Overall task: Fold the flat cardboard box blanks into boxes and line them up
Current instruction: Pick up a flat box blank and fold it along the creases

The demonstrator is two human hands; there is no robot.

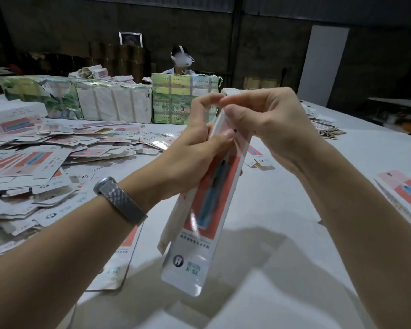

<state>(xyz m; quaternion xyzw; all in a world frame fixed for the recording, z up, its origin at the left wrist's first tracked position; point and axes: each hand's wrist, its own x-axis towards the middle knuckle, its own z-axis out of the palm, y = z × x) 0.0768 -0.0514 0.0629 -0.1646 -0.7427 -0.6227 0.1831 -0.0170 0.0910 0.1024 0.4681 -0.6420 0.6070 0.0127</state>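
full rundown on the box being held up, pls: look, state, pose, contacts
The long, narrow white cardboard box has a coral-red panel printed with a blue toothbrush-like item, a tooth logo and "X·SL" near its lower end. Glossy card. It is tilted, top end away from the camera, held above the white table. The left hand grips its upper part; the right hand pinches the top end. A side flap hangs loose at lower left.

Dim room w/ dark wall at back. White panel leans right of it. Pale tabletop spreads below wall, brown cartons stacked behind.
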